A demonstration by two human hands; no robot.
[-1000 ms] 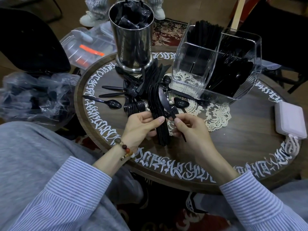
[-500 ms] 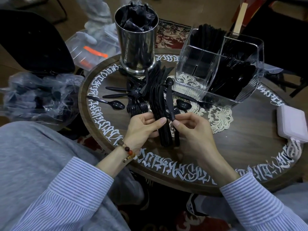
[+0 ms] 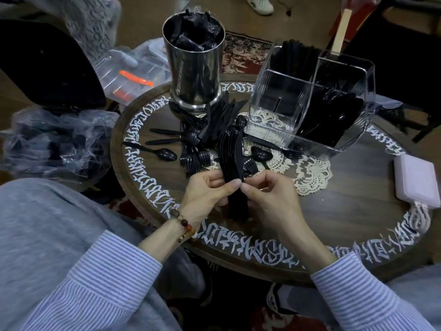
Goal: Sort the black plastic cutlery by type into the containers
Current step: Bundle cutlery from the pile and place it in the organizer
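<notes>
My left hand (image 3: 207,192) grips a stacked bundle of black plastic knives (image 3: 232,158), held upright over the table's middle. My right hand (image 3: 269,199) pinches the same bundle from the right, fingertips meeting my left thumb. Loose forks (image 3: 193,158), a spoon (image 3: 167,154) and another spoon (image 3: 261,155) lie on the table behind the bundle. A steel cup (image 3: 194,68) holds black cutlery at the back. A clear divided container (image 3: 310,96) at the back right holds black cutlery in its rear and right compartments; its front left compartment looks bare.
The round wooden table (image 3: 346,211) has white lettering round its rim and a lace doily (image 3: 310,175). A pink box (image 3: 416,180) with a cable sits at the right edge. A plastic bag (image 3: 55,144) of cutlery lies left of the table.
My right hand swung a single knife from a tilt to line up with the bundle in my left hand and now pinches the stack together. The camera view shifted slightly.
</notes>
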